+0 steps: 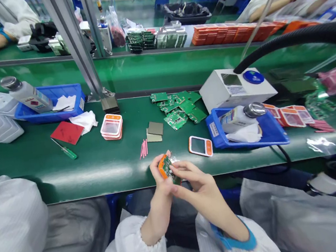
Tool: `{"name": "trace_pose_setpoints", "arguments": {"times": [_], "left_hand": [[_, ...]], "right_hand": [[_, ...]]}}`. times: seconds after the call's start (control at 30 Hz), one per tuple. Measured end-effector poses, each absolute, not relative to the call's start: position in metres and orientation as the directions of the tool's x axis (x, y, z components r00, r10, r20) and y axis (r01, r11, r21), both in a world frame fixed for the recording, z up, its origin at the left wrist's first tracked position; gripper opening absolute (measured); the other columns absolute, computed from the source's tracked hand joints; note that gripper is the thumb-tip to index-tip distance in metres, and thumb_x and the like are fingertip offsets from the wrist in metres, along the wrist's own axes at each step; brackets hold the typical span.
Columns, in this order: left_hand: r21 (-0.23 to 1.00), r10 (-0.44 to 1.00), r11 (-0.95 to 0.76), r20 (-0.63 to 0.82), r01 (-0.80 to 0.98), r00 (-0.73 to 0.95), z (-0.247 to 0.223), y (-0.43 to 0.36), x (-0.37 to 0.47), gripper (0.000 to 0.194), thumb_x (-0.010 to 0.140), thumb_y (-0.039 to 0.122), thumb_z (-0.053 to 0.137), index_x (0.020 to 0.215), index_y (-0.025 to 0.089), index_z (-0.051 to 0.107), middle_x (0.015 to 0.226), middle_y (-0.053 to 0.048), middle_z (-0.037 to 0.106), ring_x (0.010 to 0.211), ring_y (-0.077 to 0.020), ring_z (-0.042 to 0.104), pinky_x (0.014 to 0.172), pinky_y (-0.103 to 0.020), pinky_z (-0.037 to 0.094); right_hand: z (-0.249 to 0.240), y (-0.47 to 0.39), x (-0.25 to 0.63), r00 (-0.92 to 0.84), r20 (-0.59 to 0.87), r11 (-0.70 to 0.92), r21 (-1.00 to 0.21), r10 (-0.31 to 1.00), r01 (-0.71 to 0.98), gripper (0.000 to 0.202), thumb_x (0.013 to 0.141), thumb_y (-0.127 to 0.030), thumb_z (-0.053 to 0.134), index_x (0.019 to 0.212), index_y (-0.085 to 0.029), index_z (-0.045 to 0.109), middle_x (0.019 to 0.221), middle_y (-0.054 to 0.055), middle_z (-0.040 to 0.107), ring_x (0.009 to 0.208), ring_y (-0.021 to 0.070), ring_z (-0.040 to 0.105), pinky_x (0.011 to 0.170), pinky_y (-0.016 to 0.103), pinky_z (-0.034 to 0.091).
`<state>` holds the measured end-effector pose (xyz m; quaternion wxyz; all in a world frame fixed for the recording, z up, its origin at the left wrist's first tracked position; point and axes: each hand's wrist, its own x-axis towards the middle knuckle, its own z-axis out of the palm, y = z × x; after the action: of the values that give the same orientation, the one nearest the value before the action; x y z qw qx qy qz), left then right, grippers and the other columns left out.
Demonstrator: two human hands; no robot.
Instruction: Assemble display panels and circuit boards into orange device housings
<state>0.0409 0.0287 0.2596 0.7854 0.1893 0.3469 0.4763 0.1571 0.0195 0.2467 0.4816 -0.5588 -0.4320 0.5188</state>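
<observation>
Left hand (161,181): fingers curled closed round an orange case (161,167), left of the handset (200,146) and nearer me. Board (168,170): at the case, seated or merely resting, I cannot tell. Right hand (198,178): fingers bent, nearly together, tips at the board; gripping or only pressing, I cannot tell. Strips (143,149): pink, left of the handset. Bin (269,142): blue, just right of it; bottle (234,119) tilted inside. Pads (155,129): two, overlapping, left and beyond. Boards (177,118): green, heaped beyond. Risks, as I judge: uneven fingertip pressure could tilt the board; a slackened left hold could drop the case.
</observation>
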Motion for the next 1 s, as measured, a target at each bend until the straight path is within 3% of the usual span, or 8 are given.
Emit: {"name": "trace_pose_setpoints", "arguments": {"times": [0.13, 0.23, 0.33, 0.43, 0.53, 0.67, 0.83, 1.0], "left_hand": [[0.893, 0.886, 0.402, -0.324, -0.202, 0.332, 0.27, 0.027, 0.03, 0.065, 0.084, 0.033, 0.062, 0.141, 0.032, 0.031, 0.158, -0.002, 0.024, 0.147, -0.0246, 0.012, 0.118, -0.04, 0.011], [0.985, 0.943, 0.172, -0.168, 0.01, 0.289, 0.277, 0.023, 0.026, 0.08, 0.08, 0.03, 0.067, 0.147, 0.033, 0.023, 0.16, 0.0, 0.013, 0.148, -0.0245, 0.002, 0.118, -0.041, 0.009], [0.991, 0.974, -0.08, 0.056, 0.103, 0.221, 0.282, 0.019, 0.026, 0.089, 0.069, 0.013, 0.075, 0.142, 0.039, 0.03, 0.158, 0.001, 0.022, 0.147, -0.0278, 0.011, 0.118, -0.046, 0.011], [0.962, 0.954, -0.254, 0.231, 0.103, 0.19, 0.285, 0.016, 0.028, 0.09, 0.062, 0.001, 0.074, 0.133, 0.043, 0.039, 0.147, 0.0, 0.043, 0.142, -0.0299, 0.025, 0.115, -0.052, 0.015], [0.95, 0.941, -0.309, 0.3, 0.039, 0.159, 0.286, 0.013, 0.03, 0.089, 0.059, -0.002, 0.076, 0.128, 0.044, 0.042, 0.13, -0.002, 0.06, 0.135, -0.0315, 0.036, 0.112, -0.058, 0.016], [0.953, 0.949, -0.298, 0.301, -0.05, 0.094, 0.288, 0.012, 0.033, 0.087, 0.056, -0.002, 0.078, 0.124, 0.043, 0.046, 0.123, -0.002, 0.065, 0.129, -0.0322, 0.044, 0.11, -0.058, 0.021], [0.965, 0.961, -0.245, 0.255, -0.096, 0.108, 0.287, 0.013, 0.033, 0.085, 0.056, -0.002, 0.076, 0.122, 0.044, 0.048, 0.121, 0.0, 0.065, 0.128, -0.0326, 0.045, 0.108, -0.055, 0.027], [0.968, 0.97, -0.206, 0.222, -0.142, 0.101, 0.292, 0.01, 0.039, 0.077, 0.06, 0.014, 0.081, 0.124, 0.042, 0.049, 0.123, -0.001, 0.061, 0.124, -0.0338, 0.048, 0.107, -0.053, 0.034]], "right_hand": [[0.249, 0.025, 0.167, -0.074, -0.342, -0.344, -0.861, 0.937, -0.375, 0.024, 0.073, -0.04, 0.075, 0.091, -0.024, 0.077, 0.098, 0.006, 0.072, 0.09, 0.0199, 0.067, 0.094, 0.041, 0.05], [0.254, 0.022, 0.168, -0.224, -0.39, -0.435, -0.618, 0.893, -0.655, 0.032, 0.08, -0.047, 0.067, 0.099, -0.023, 0.075, 0.097, 0.005, 0.075, 0.09, 0.0181, 0.069, 0.097, 0.039, 0.048], [0.261, 0.015, 0.161, -0.366, -0.384, -0.491, -0.31, 0.848, -0.814, 0.037, 0.079, -0.052, 0.067, 0.1, -0.022, 0.074, 0.098, 0.004, 0.076, 0.089, 0.0141, 0.07, 0.096, 0.033, 0.049], [0.267, 0.005, 0.152, -0.463, -0.36, -0.538, -0.139, 0.81, -0.832, 0.041, 0.076, -0.054, 0.068, 0.1, -0.022, 0.074, 0.096, 0.003, 0.076, 0.082, 0.0111, 0.07, 0.098, 0.031, 0.047], [0.272, -0.003, 0.143, -0.513, -0.307, -0.566, -0.112, 0.801, -0.817, 0.046, 0.075, -0.061, 0.064, 0.101, -0.024, 0.073, 0.094, 0.003, 0.075, 0.08, 0.0141, 0.069, 0.1, 0.039, 0.046], [0.276, -0.006, 0.138, -0.537, -0.225, -0.578, -0.19, 0.813, -0.794, 0.045, 0.075, -0.066, 0.059, 0.091, -0.026, 0.074, 0.094, 0.006, 0.073, 0.088, 0.0231, 0.067, 0.097, 0.049, 0.045], [0.275, -0.007, 0.14, -0.531, -0.252, -0.582, -0.219, 0.809, -0.783, 0.048, 0.071, -0.071, 0.058, 0.086, -0.027, 0.073, 0.097, 0.006, 0.071, 0.092, 0.0255, 0.066, 0.097, 0.048, 0.044], [0.266, -0.014, 0.142, -0.514, -0.382, -0.611, -0.197, 0.768, -0.767, 0.052, 0.07, -0.074, 0.056, 0.091, -0.029, 0.074, 0.092, 0.002, 0.073, 0.081, 0.0214, 0.067, 0.095, 0.042, 0.048]]}}
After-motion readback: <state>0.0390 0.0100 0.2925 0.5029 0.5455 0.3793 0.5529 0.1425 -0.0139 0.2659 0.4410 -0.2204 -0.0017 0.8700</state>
